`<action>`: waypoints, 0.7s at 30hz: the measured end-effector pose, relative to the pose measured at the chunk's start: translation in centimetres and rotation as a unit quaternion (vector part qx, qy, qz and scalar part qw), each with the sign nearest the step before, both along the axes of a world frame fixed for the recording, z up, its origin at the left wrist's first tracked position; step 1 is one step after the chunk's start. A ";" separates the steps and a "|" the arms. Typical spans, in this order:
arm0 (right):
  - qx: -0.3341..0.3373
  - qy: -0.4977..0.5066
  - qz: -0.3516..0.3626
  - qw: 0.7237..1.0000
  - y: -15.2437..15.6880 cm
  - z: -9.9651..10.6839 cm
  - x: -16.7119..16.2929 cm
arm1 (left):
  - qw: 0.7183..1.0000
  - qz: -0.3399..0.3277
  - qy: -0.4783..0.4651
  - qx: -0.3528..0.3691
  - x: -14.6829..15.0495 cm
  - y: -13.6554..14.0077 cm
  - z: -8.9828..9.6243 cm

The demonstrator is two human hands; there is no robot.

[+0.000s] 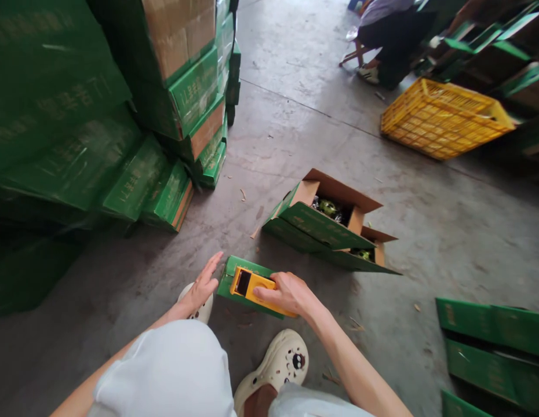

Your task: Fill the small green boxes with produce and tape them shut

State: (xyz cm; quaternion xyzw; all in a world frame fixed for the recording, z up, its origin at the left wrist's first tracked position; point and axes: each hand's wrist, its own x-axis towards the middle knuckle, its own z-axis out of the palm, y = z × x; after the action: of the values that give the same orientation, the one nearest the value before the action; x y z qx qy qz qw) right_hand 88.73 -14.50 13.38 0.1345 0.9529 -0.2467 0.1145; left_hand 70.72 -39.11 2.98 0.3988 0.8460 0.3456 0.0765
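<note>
Between my feet and the open cartons stands a closed green box [253,266], seen from above. My right hand [289,294] is wrapped round a yellow carton stapler [258,286], its thumb along the top. The stapler lies over the upper face of the green box, its dark front part towards the left end. At that left end is my left hand [204,284], open, with fingers stretched out and holding nothing. Whether its palm touches the box I cannot tell.
Just beyond stand open green cartons [315,226] with green produce inside. Tall stacks of green boxes [193,90] rise on the left. A yellow crate [443,121] sits at the far right, near a seated person [393,35]. Flat green cartons [491,330] lie at lower right.
</note>
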 end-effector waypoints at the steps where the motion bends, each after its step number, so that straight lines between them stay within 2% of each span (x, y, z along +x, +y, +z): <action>1: -0.002 -0.004 0.001 1.000 0.1 0.1 0.0 | 0.997 -0.066 0.036 -0.019 0.4 0.1 0.8; 3: -0.006 -0.007 0.001 1.000 0.1 0.2 -0.1 | 0.975 -0.170 0.126 -0.074 0.9 1.1 2.1; 4: -0.007 -0.007 0.002 1.000 0.0 0.3 -0.1 | 0.962 -0.193 0.164 -0.102 0.9 1.8 2.6; 6: -0.006 -0.010 0.001 1.000 -0.2 0.5 -0.2 | 0.950 -0.189 0.205 -0.142 0.7 3.2 2.9; 9: -0.012 -0.014 0.008 1.000 -0.3 0.8 0.2 | 0.941 -0.183 0.232 -0.162 0.1 4.3 2.5; 13: -0.028 -0.025 0.018 0.999 1.2 0.5 3.0 | 0.935 -0.197 0.263 -0.137 -0.4 4.0 2.1; 17: 0.002 -0.074 -0.048 0.996 3.6 -0.4 6.9 | 0.934 -0.210 0.271 -0.100 -0.5 3.7 2.2; 21: 0.037 -0.083 -0.060 0.994 4.2 -1.0 7.8 | 0.935 -0.202 0.278 -0.093 -0.2 3.7 2.1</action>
State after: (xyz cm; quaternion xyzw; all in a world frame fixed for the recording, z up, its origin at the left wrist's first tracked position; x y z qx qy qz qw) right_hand 96.58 -10.31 12.33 0.2161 0.9387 -0.2052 0.1734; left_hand 70.53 -35.37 5.12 0.6327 0.7632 0.1184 -0.0565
